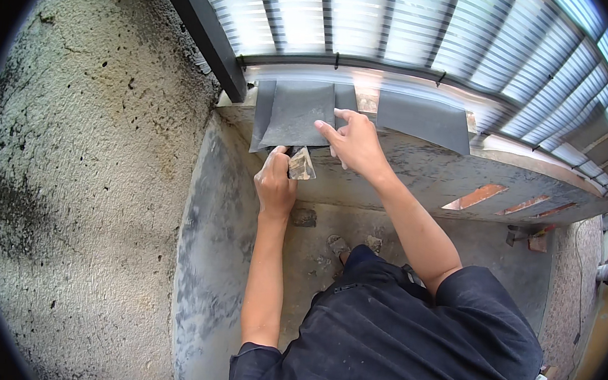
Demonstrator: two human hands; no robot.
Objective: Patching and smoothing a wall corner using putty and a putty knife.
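A dark grey sheet (300, 107), which looks like sandpaper, hangs over the top edge of a low wall, partly covering other dark pieces. My left hand (274, 184) is closed around a putty knife just below the sheet's lower edge. The putty knife's (302, 165) smeared metal blade shows to the right of my fingers; its handle is mostly hidden. My right hand (356, 144) is at the sheet's right side, thumb and forefinger stretched apart. Its fingertips appear to touch the sheet, and nothing is visibly gripped in it.
Another dark grey sheet (424, 121) lies on the ledge to the right. The low wall (406, 162) has slanted slots; a rough wall (98, 174) rises at left. A dark metal post (205, 36) and corrugated translucent panels (360, 19) stand beyond. A hammer-like tool (529, 236) lies on the floor.
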